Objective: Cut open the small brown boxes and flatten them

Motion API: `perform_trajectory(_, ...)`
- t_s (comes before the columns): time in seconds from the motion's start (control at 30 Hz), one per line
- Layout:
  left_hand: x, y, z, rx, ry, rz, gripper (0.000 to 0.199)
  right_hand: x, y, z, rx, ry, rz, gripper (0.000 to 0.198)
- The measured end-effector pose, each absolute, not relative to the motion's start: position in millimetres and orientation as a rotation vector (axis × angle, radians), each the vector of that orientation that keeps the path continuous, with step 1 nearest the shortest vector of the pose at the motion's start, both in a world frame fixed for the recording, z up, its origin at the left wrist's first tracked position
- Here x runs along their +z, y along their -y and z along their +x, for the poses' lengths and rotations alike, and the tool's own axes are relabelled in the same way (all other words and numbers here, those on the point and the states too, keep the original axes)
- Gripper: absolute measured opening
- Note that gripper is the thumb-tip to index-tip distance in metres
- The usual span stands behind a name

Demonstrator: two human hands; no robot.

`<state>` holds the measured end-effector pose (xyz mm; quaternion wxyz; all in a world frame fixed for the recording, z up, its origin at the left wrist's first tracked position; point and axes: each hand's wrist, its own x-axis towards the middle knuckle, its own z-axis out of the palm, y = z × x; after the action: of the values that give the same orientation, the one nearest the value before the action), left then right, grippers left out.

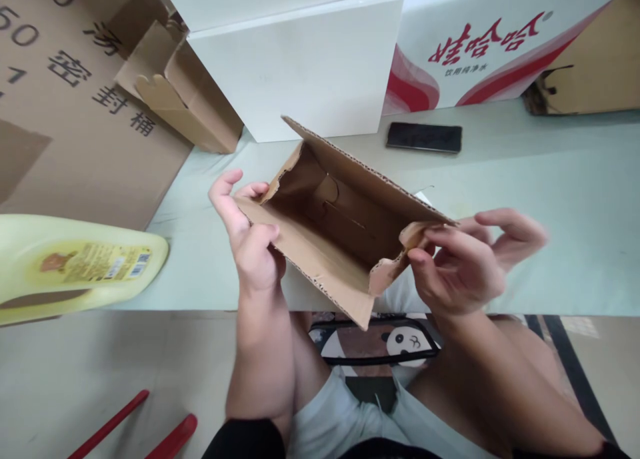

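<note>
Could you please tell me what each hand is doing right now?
Left hand: holding the cardboard box at one end.
Right hand: pinching the box's flap at the opposite end.

Your single camera sits on your head, facing forward and steeply down over the worktop [590,245], near enough that the open box [310,265] takes mid-view (your shorts [320,412] show at the bottom edge, a white carton [305,72] at the top).

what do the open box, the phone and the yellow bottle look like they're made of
Open box: matte brown corrugated cardboard; ridged layers show along its cut edges.
Phone: probably glass-fronted, judging by the dark, smooth-looking face; the rest is unclear.
Yellow bottle: likely smooth plastic, given its soft sheen and rounded form.
</note>
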<state>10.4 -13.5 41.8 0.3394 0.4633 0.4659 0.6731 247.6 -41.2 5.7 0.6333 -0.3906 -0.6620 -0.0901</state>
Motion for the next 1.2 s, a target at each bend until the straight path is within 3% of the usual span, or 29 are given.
perform_trajectory(0.2,44,21,6,1.675,-1.294,1.251,0.071,1,40,248,-0.073,1.664,-1.129,0.016)
perform_trajectory(0.37,46,22,3,1.663,-1.279,1.244,0.064,3,41,248,0.202,1.753,-0.894,0.025)
perform_trajectory(0.6,30,5,2,1.748,-1.269,1.063,0.048,-3,45,245,0.230,1.873,-0.583,0.070)
perform_trajectory(0.83,28,1,8,1.823,-1.228,1.120,0.055,-16,42,238,0.330,1.751,-0.467,0.086)
perform_trajectory(0.9,25,1,7,1.812,-1.241,1.174,0.058,-12,43,238,0.376,1.749,-0.471,0.085)
perform_trajectory(1.03,21,2,8,1.729,-1.365,1.273,0.065,-1,46,241,0.428,1.778,-0.519,0.060)
perform_trajectory(1.2,19,4,12,1.599,-1.417,1.268,0.057,2,47,248,0.581,1.843,-0.514,0.062)
